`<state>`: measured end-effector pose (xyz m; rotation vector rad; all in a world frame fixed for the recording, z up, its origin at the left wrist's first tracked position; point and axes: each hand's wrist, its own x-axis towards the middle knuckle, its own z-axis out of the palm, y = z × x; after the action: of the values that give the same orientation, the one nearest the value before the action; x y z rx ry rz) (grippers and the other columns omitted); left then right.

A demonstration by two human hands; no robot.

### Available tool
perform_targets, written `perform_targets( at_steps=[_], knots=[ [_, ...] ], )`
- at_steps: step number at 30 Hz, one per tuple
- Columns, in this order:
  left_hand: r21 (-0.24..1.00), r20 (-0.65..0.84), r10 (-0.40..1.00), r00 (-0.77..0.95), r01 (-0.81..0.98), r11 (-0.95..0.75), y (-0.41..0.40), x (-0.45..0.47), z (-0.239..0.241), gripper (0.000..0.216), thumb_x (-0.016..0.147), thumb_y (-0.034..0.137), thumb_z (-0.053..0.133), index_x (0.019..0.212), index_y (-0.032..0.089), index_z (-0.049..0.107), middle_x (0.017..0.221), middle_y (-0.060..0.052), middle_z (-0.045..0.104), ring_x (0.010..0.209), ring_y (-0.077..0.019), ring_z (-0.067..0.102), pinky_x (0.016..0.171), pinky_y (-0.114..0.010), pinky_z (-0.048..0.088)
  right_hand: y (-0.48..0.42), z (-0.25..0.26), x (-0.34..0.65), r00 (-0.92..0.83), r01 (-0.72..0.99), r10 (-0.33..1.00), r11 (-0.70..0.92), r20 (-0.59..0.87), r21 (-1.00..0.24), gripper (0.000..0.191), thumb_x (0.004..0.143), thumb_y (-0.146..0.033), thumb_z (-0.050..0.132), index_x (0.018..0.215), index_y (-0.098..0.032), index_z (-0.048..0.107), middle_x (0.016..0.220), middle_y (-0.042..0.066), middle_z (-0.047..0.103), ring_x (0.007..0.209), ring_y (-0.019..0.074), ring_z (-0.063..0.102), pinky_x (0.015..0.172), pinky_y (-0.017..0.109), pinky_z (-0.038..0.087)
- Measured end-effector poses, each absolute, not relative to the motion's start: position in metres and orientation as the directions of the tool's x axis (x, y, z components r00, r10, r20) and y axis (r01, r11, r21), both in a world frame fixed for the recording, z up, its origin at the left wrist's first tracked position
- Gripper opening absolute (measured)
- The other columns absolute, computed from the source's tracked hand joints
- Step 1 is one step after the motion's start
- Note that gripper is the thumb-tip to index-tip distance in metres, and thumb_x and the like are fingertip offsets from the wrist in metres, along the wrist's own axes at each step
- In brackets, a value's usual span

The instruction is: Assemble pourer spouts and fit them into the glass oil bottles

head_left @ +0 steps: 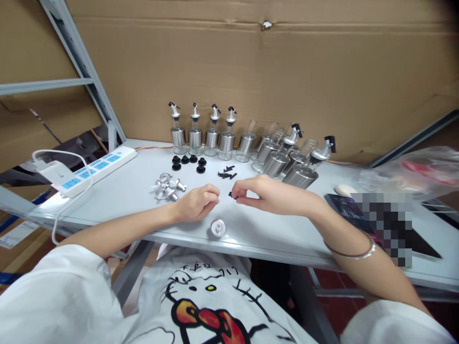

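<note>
My right hand (263,193) rests on the pale table (118,196) and pinches a small black plastic piece (232,194) between thumb and fingertips. My left hand (197,203) lies beside it with fingers curled in; what it holds, if anything, is hidden. A white round spout cap (217,228) stands on the table just below both hands. More black pieces (226,173) lie beyond the hands. Several silver spout parts (168,186) lie left of my left hand, with black round stoppers (188,162) behind them.
A row of glass and steel oil bottles (211,136) stands along the cardboard wall, others (297,162) lean at the right. A white power strip (96,169) lies at the left. A dark phone (344,205) and a plastic bag (416,172) lie at the right.
</note>
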<state>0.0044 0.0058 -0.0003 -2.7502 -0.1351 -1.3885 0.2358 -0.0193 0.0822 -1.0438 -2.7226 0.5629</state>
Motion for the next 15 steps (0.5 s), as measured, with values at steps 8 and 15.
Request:
perform_targets(
  at_steps=[8,15],
  knots=[
    [0.079,0.749,0.189,0.636,0.198,-0.977,0.011,0.007,-0.002,0.008,0.093,0.012,0.038,0.092,0.019,0.042,0.081,-0.003,0.054,0.07,-0.0123,0.052,0.064,-0.023,0.048,-0.062,0.046,0.206,-0.718,0.472,0.555,0.832,0.419,-0.293,0.036,0.093,-0.045,0.047,0.105,-0.014,0.061,0.102,0.013,0.068,0.094,0.0224,0.061,0.085,0.039,0.049],
    [0.118,0.646,0.213,0.733,0.18,-0.977,0.013,0.006,-0.004,0.009,0.093,0.013,0.04,0.099,0.017,0.046,0.081,-0.003,0.06,0.07,-0.0123,0.056,0.067,-0.023,0.05,-0.111,-0.07,0.17,-0.827,0.477,0.562,0.679,-0.022,-0.558,0.031,0.098,-0.029,0.041,0.122,-0.022,0.059,0.137,0.008,0.053,0.13,0.0199,0.046,0.109,0.038,0.038]
  ],
)
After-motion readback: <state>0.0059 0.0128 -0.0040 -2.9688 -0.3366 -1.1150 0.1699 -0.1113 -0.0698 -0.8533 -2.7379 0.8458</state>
